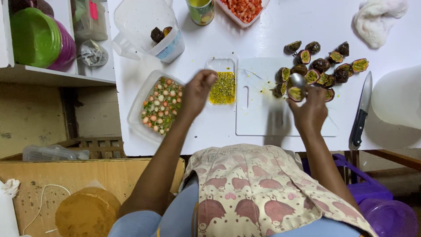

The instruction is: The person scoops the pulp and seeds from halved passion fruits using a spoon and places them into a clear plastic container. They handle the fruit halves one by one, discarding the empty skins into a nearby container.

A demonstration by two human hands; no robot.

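My right hand (309, 112) is over a white cutting board (263, 116), closed on a metal spoon (298, 81) whose bowl sits against a cut passion fruit half (296, 94). Behind it lies a pile of halved passion fruits (324, 66). My left hand (197, 90) hovers with curled fingers between a small clear tub of yellow passion fruit pulp (220, 64) and a clear tub of mixed chopped fruit (142, 94). Nothing shows in the left hand.
A black-handled knife (362, 109) lies right of the board, beside a white container (399, 96). At the back stand a clear jug (144, 26) with fruit shells, a can (201, 11), a tub of red pieces (243, 8) and a white cloth (379, 19). Green bowls (33, 37) sit on a left shelf.
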